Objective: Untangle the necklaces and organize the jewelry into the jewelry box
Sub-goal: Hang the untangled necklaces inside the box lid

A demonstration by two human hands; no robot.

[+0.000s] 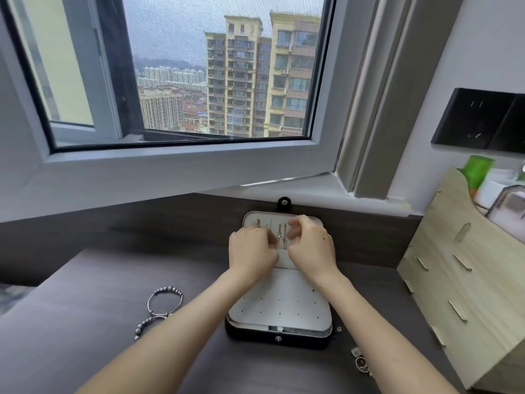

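Head view: jewelry box [279, 335] open on desk [93, 322]; left hand [251, 255], right hand [311, 245] fingers curled at necklaces [281, 236] in lid, pinch unclear; bracelets [164, 304] left.

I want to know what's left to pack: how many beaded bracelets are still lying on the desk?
2. One beaded bracelet lies left of the jewelry box; the other sits just nearer, partly hidden by the left forearm. More may be hidden.
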